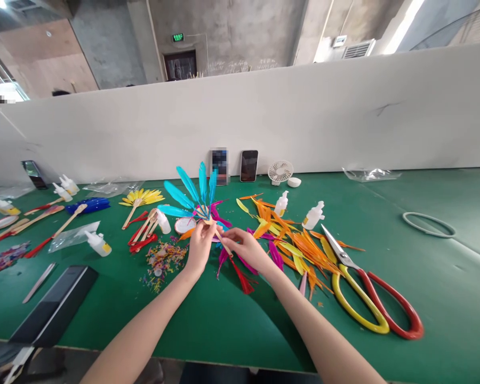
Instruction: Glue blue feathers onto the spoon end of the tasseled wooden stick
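Note:
Between my hands is a feather fan (189,184) with several turquoise feathers spread out from a wooden handle. My left hand (200,244) pinches it where the feathers meet the wood. Closed on the handle lower down is my right hand (247,247), and a red tassel (244,277) hangs below onto the table. Magenta feathers (276,256) lie beneath and beside my hands. Orange and yellow feathers (310,248) are heaped to the right. Left of my left hand, small multicoloured bits (164,261) are scattered. A white round lid or dish (185,225) sits just behind, partly covered.
Large scissors (362,288) with yellow and red handles lie at right, near a pale ring (428,224). White glue bottles (314,215), a small fan (280,172) and phones (248,165) stand behind. A yellow feather fan (144,197), a blue one (90,206) and a black box (56,304) are left.

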A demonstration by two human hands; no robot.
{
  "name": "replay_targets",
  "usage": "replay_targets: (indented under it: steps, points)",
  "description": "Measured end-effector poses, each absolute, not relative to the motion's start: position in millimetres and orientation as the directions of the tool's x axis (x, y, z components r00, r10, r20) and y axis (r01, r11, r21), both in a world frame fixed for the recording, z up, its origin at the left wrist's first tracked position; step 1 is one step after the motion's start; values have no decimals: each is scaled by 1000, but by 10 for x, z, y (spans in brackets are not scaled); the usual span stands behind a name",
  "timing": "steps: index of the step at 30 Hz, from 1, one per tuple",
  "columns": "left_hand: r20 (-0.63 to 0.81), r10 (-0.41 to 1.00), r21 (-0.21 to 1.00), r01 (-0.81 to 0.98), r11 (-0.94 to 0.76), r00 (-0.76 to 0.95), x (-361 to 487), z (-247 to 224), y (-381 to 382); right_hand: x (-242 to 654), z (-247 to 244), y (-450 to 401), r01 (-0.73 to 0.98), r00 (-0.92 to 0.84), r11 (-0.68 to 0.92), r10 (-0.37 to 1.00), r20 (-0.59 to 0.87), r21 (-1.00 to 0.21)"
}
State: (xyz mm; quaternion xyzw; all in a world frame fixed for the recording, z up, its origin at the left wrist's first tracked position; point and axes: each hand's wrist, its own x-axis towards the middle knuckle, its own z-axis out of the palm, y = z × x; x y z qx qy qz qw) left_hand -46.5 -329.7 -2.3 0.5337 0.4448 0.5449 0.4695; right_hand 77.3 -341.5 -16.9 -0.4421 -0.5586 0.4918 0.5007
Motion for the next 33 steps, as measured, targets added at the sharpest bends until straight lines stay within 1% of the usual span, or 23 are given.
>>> replay_targets:
  steps: [3, 7, 13, 19, 24, 30, 33]
  points:
    - [186, 982, 982, -15, -186, -33, -470, -24, -3300, 697, -208, -3457, 40, -222, 135, 967, 123, -990]
    - [203, 979, 979, -12, -203, -31, -440, -40, -3337, 676, -241, -3467, 59, -283, 159, 950, 136, -986]
    - [226, 974, 973, 51, -224, -27, -421, -26, -3373, 690, -269, -3466, 39, -360, 183, 920, 157, -982]
    - [207, 978, 978, -10, -207, -1, -417, -24, -3353, 680, -269, -3464, 17, -340, 153, 930, 138, -988]
    - [178, 984, 984, -5, -178, 23, -423, -19, -3347, 681, -273, -3455, 13, -305, 119, 946, 109, -993]
    - [128, 990, 991, -42, -131, -66, -482, 6, -3294, 693, -273, -3451, 74, -313, 116, 946, 87, -991]
    - [141, 988, 988, -45, -144, -68, -499, -3, -3265, 696, -268, -3451, 91, -330, 103, 942, 68, -990]
